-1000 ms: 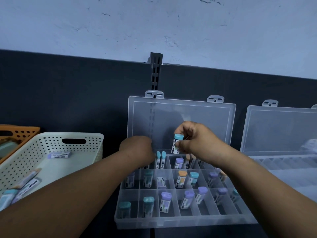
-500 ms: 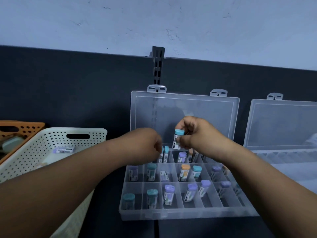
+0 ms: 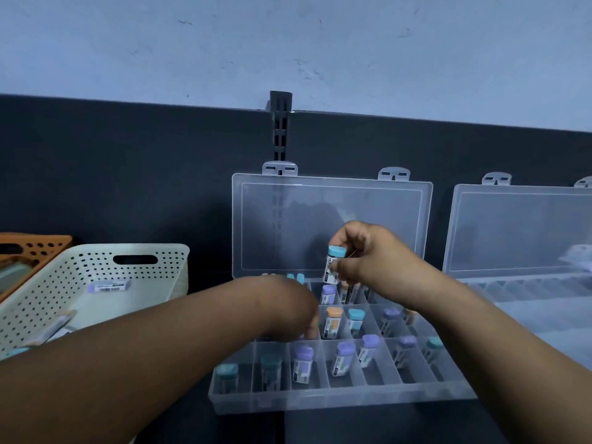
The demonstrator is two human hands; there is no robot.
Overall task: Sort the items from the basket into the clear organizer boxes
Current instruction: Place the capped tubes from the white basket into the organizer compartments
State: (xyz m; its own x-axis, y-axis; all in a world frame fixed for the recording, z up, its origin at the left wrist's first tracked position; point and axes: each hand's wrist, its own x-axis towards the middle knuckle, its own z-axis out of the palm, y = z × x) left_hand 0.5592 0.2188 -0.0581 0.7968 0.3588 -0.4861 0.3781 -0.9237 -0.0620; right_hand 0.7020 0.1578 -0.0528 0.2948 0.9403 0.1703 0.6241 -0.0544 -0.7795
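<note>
A clear organizer box (image 3: 320, 402) lies open in front of me, its lid (image 3: 298, 219) leaning on the dark back panel. Several small vials with teal, purple and orange caps stand in its compartments. My right hand (image 3: 376, 262) pinches a teal-capped vial (image 3: 334, 262) upright above the back row. My left hand (image 3: 290, 312) is blurred over the left part of the middle row, fingers pointing down; what it holds is hidden. The white perforated basket (image 3: 96, 261) on the left holds a purple labelled item (image 3: 109, 286) and a few more at its near end.
A second clear organizer box (image 3: 519, 232) stands open at the right, its compartments looking bare. An orange perforated basket (image 3: 38, 248) sits behind the white one at the far left. A dark slotted post (image 3: 280, 123) rises from the back panel.
My left hand has dropped from the back row toward the middle row and is still moving. My right hand keeps the teal-capped vial at about the same spot.
</note>
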